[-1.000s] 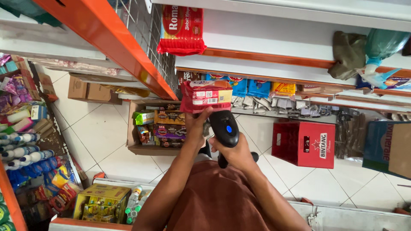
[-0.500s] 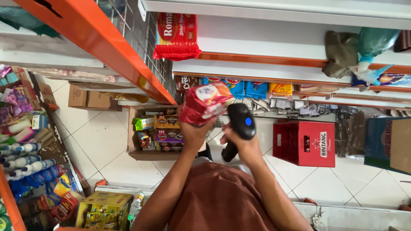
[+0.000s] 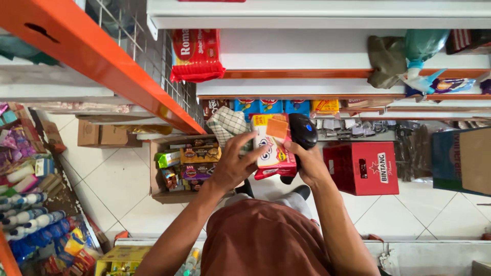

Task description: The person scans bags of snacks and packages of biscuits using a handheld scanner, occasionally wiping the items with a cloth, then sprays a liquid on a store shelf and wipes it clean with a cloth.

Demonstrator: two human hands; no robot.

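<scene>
Left hand (image 3: 236, 166) wrapped around a flat red and white plastic snack pack (image 3: 272, 148), fingers spread over its left side and clamped on it. Right hand (image 3: 307, 164) closed tight on the grip of a black plastic handheld scanner (image 3: 302, 134), with the scanner's round head poking up just right of the pack and touching its edge.

A moment ago, pack held higher and tipped, with the scanner a little apart to the right. Now pack turned flat to face up, pulled closer in, and pressed right beside the scanner head. Looks like the pack's code being lined up for reading, though the code itself too small to see.

Below the two hands, a brown shirt and grey trousers. Just left of the held pack, an open brown cardboard box (image 3: 169, 193) full of small snack packets on the white tiled floor. To the right of the scanner, a red plastic bottle crate (image 3: 360, 168). Above the hands, white metal shelves (image 3: 317, 88) with one big red biscuit bag (image 3: 196, 55) lying near the edge. Far off to the left, an orange steel beam (image 3: 97, 61).
</scene>
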